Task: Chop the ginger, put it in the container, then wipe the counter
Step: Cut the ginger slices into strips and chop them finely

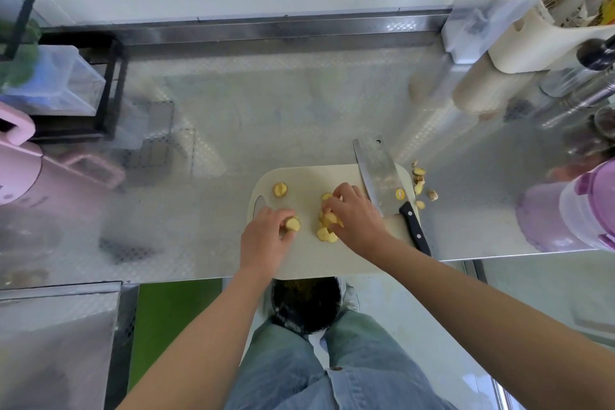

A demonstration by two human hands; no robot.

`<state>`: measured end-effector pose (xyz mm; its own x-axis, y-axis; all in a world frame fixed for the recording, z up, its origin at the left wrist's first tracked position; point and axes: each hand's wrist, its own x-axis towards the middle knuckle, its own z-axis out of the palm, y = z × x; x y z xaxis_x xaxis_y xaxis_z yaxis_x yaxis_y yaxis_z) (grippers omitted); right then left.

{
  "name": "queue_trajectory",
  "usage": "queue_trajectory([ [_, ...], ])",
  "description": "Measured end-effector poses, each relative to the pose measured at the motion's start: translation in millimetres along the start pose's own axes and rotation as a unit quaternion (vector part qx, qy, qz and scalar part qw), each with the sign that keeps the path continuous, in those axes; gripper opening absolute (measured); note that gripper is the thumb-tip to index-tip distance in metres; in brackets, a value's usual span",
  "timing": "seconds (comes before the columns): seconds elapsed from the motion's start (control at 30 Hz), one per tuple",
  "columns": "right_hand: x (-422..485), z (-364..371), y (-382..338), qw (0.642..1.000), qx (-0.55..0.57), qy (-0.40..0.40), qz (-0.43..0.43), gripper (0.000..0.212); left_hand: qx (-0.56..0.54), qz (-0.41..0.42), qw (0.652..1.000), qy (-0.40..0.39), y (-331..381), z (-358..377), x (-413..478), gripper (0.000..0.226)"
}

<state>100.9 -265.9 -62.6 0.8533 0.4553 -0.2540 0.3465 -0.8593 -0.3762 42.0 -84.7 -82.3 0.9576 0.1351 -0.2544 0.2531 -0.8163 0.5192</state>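
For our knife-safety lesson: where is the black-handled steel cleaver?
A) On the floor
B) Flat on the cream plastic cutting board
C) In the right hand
B: the black-handled steel cleaver lies flat, unheld, on the right side of the cream plastic cutting board.

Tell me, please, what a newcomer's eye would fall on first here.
Two hands meet on the pale cutting board at the front edge of the counter: the left hand holds a ginger chunk, the right hand pinches ginger slices. A cleaver lies unheld along the board's right side, with peel scraps on the counter beyond it.
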Motion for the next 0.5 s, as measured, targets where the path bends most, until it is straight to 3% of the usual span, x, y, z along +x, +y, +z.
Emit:
queue_trajectory([
  [0.17,-1,-1,2,0.998,0.053,0.033,0.008,0.012,-0.008,-0.019,1.0,0.001,4,-3,8,0.021],
  [0.5,6,-9,10,0.993,0.116,0.014,0.021,0.011,-0.016,-0.051,0.999,0.005,5,-2,10,0.022],
])
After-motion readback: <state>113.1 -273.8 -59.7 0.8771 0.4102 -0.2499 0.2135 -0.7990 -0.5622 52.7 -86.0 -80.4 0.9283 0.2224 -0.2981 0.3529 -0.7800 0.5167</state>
